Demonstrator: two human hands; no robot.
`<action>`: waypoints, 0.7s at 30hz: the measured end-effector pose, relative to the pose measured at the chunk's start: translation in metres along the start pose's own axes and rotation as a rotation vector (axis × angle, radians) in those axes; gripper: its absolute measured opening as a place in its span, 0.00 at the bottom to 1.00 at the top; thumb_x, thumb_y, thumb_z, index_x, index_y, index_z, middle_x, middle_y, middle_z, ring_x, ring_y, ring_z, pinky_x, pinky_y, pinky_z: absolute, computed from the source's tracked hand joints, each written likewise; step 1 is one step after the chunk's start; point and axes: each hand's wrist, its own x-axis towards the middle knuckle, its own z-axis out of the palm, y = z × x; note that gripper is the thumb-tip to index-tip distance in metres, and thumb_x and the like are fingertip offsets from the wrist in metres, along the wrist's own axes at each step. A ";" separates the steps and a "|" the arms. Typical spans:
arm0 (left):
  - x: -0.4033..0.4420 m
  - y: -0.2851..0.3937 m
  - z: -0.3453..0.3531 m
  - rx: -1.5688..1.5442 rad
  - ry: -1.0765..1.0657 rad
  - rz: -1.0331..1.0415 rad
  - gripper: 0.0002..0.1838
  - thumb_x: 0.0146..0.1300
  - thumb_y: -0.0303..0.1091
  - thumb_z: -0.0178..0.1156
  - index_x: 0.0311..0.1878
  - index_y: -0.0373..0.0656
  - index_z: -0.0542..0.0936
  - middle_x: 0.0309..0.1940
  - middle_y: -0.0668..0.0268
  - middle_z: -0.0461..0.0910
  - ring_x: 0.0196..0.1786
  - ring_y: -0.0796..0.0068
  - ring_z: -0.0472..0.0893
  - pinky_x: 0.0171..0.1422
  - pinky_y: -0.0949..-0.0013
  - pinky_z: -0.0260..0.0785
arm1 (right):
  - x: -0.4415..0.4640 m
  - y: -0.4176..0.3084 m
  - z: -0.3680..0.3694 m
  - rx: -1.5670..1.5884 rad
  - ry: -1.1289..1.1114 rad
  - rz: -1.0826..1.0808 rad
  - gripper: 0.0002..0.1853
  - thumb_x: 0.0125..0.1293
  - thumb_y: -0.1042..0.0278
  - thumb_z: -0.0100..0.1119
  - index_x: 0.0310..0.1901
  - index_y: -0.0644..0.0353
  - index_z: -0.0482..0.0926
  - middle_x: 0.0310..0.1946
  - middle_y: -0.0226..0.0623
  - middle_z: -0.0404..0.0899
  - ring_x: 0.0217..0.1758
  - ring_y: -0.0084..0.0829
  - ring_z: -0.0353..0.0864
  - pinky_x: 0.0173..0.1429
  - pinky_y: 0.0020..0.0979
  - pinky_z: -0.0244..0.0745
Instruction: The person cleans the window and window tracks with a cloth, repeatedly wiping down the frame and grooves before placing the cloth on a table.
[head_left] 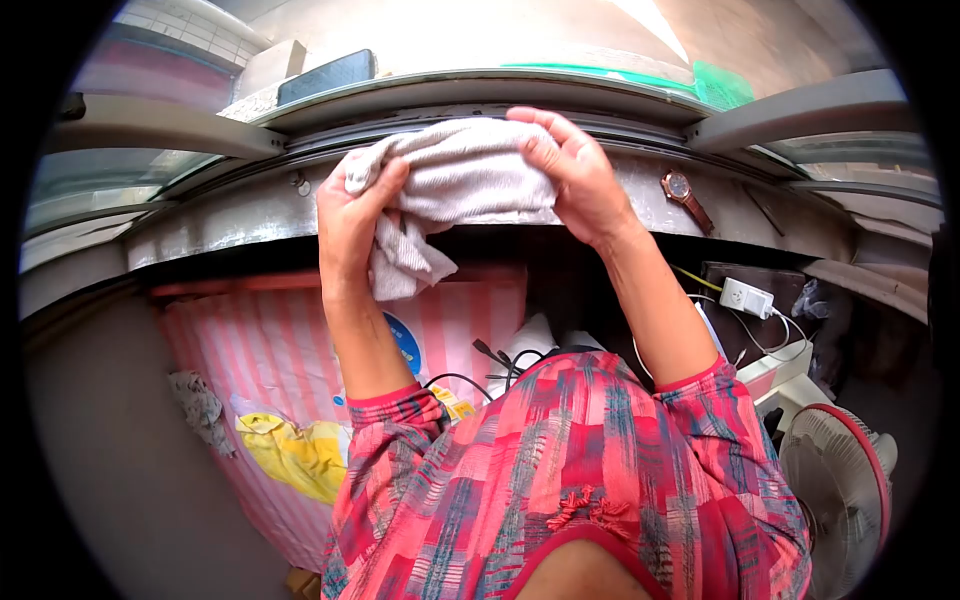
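A greyish-white cloth is stretched between my two hands above the window sill. My left hand grips its bunched left end, thumb on top, and a loose fold hangs down below that hand. At the cloth's right end is my right hand, its thumb pressing on the fabric and its fingers behind, the fingertips partly hidden. Beneath the cloth run the dark tracks of the window frame.
A wristwatch lies on the sill to the right. Below are a pink striped cover with a yellow cloth, a white power adapter with cables, and a fan. Window panes stand at both sides; a dark flat object lies outside.
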 end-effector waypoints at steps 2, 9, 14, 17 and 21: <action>0.013 -0.007 0.012 -0.039 -0.039 -0.081 0.12 0.59 0.36 0.68 0.42 0.40 0.80 0.28 0.74 0.78 0.25 0.89 0.70 0.27 0.82 0.61 | 0.003 -0.009 -0.011 0.128 0.069 0.048 0.23 0.67 0.63 0.58 0.59 0.65 0.68 0.51 0.41 0.76 0.52 0.29 0.78 0.56 0.30 0.74; 0.050 -0.019 0.049 0.065 -0.081 0.039 0.14 0.58 0.37 0.66 0.42 0.36 0.81 0.33 0.66 0.83 0.34 0.83 0.78 0.40 0.76 0.70 | -0.014 -0.037 -0.045 -0.046 0.233 -0.108 0.14 0.64 0.71 0.59 0.51 0.63 0.74 0.44 0.37 0.79 0.41 0.25 0.80 0.43 0.30 0.77; 0.058 -0.021 0.088 0.502 0.077 0.143 0.21 0.53 0.43 0.69 0.45 0.38 0.81 0.32 0.60 0.84 0.34 0.78 0.79 0.41 0.73 0.71 | -0.003 -0.029 -0.077 -0.892 0.592 -0.443 0.11 0.58 0.72 0.64 0.42 0.62 0.77 0.39 0.41 0.79 0.36 0.36 0.81 0.41 0.36 0.76; 0.053 -0.024 0.113 0.722 0.212 0.277 0.23 0.51 0.45 0.69 0.46 0.41 0.80 0.35 0.51 0.83 0.38 0.56 0.83 0.44 0.62 0.73 | 0.008 -0.026 -0.088 -1.482 0.753 -0.744 0.12 0.52 0.70 0.66 0.37 0.61 0.75 0.37 0.44 0.75 0.35 0.47 0.79 0.41 0.43 0.75; 0.049 -0.031 0.122 0.766 0.254 0.386 0.21 0.50 0.44 0.68 0.44 0.43 0.80 0.34 0.50 0.83 0.41 0.50 0.82 0.47 0.58 0.72 | 0.003 -0.031 -0.086 -1.488 0.887 -0.667 0.20 0.50 0.64 0.71 0.43 0.56 0.73 0.41 0.40 0.75 0.42 0.44 0.80 0.44 0.42 0.75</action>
